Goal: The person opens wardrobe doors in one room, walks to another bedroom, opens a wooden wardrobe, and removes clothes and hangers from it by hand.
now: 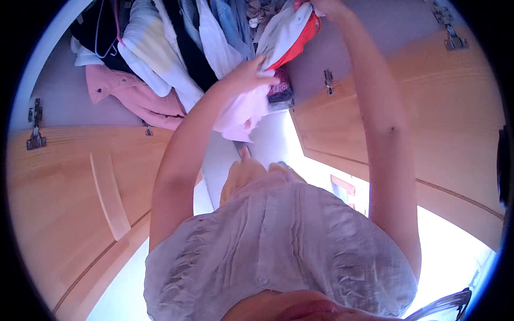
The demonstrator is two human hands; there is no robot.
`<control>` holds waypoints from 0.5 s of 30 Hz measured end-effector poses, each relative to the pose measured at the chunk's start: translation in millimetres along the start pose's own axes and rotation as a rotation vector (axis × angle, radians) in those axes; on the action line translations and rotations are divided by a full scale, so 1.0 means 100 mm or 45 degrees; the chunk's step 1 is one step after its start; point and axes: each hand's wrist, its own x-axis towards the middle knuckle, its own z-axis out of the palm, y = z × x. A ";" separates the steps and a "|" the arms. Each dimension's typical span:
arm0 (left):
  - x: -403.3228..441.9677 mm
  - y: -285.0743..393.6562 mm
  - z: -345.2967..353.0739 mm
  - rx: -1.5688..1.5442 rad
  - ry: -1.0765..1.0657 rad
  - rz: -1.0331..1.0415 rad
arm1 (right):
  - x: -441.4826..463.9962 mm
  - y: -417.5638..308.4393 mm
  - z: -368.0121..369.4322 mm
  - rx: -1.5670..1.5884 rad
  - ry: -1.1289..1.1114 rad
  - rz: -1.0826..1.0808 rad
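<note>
A white garment with a red part (292, 37) is stretched between my two hands in front of the wardrobe. My left hand (249, 77) is closed on its lower end, thumb up against the cloth. Below that hand hangs pale pinkish-white cloth (243, 115); whether it belongs to the same garment I cannot tell. At the top edge of the view, my right hand (324, 6) is closed on the garment's upper end, partly cut off by the frame. Close to my left hand, several clothes hang in a row, among them a white one (217, 48) and a black one (193, 53).
A pink jacket (134, 96) droops out on the left, near a blue hanger (99, 43). Wooden wardrobe doors stand open, the left door (64, 187) and the right door (428, 112), with metal hinges. A dark red patterned bundle (281, 85) lies at the wardrobe's bottom.
</note>
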 end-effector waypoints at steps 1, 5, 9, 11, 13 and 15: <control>0.06 0.16 0.00 -0.144 0.083 0.040 | -0.09 -0.10 -0.08 -0.064 0.005 0.067; 0.45 0.57 -0.01 -0.217 0.276 0.119 | -0.22 -0.39 -0.17 -0.222 -0.232 0.140; 0.83 0.50 0.15 -0.312 0.185 0.107 | 0.06 -0.13 0.05 0.561 -0.234 0.049; 0.76 0.54 0.14 -0.103 0.228 -0.027 | 0.05 -0.15 0.02 0.450 -0.202 0.131; 0.64 0.43 0.22 -0.106 0.209 0.022 | 0.09 -0.05 0.00 0.539 -0.204 0.114; 0.26 0.49 0.26 0.152 -0.001 0.141 | 0.11 0.08 -0.03 0.629 -0.207 0.096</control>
